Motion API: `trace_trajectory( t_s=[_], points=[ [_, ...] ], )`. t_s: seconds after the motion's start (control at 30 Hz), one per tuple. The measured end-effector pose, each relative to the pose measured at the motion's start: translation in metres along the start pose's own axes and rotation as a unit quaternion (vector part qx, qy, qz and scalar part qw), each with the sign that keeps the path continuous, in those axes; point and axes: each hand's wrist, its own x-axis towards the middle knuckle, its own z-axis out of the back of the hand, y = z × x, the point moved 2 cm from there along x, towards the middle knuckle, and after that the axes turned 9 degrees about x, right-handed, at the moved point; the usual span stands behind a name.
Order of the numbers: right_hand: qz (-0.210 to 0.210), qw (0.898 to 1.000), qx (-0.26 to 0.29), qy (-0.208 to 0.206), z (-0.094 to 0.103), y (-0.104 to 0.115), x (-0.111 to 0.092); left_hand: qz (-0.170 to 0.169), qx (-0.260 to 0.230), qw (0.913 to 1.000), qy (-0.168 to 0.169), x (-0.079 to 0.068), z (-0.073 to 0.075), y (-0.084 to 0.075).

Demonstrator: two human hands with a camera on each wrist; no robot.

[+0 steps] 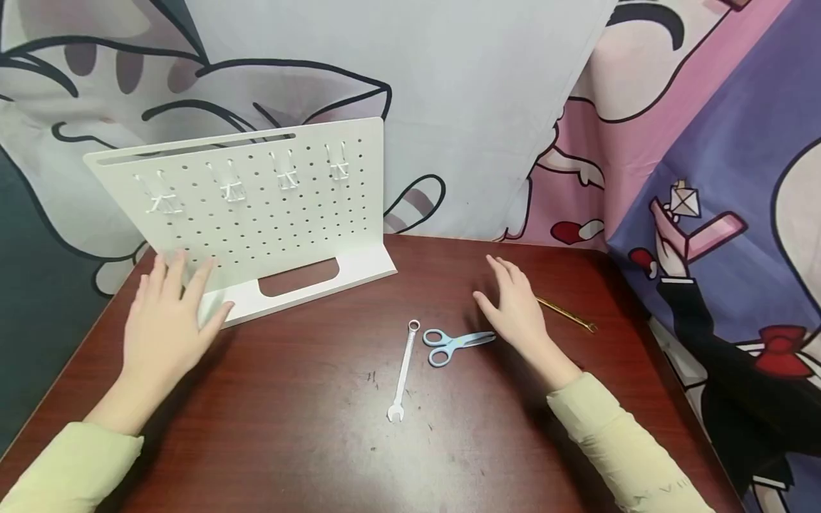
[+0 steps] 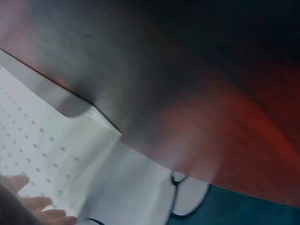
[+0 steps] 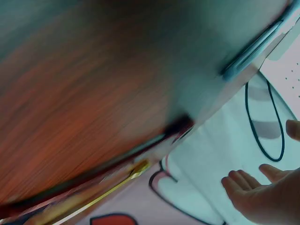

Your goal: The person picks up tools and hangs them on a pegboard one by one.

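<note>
A white pegboard stand [image 1: 256,206] is upright at the back left, with several white wire hooks [image 1: 231,189] along its upper part. My left hand [image 1: 163,320], fingers spread and straight, is at the board's lower left corner and overlaps it in the head view. Over the right side of the table, my right hand [image 1: 513,306] is held with relaxed fingers and nothing in its grasp. Light-blue scissors [image 1: 449,345] lie just left of it, blades pointing its way. Left of the scissors lies a silver combination wrench [image 1: 404,374]. A gold wrench [image 1: 567,313] is partly hidden behind the right hand.
The dark red-brown table [image 1: 288,434] carries all these things. A printed cartoon cloth [image 1: 474,121] hangs behind its back edge and along the right side. In the base of the pegboard there is a long cutout.
</note>
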Motion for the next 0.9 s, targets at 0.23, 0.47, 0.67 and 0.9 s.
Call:
trace_trajectory(
  t_s=[0.23, 0.47, 0.67, 0.9],
  points=[
    [0.044, 0.997, 0.069, -0.012, -0.021, 0.02, 0.023, 0.072, -0.057, 0.9934, -0.068, 0.0, 0.008, 0.018],
    [0.061, 0.991, 0.121, -0.025, -0.042, 0.044, 0.051, 0.152, -0.111, 0.9773, -0.097, 0.007, 0.011, 0.033],
    [0.065, 0.982, 0.175, -0.032, -0.059, 0.067, 0.077, 0.241, -0.174, 0.9524, -0.066, 0.019, 0.004, 0.044],
    [0.022, 0.963, 0.266, -0.03, -0.074, 0.086, 0.11, 0.291, -0.208, 0.934, -0.005, 0.03, -0.007, 0.051]
  ],
)
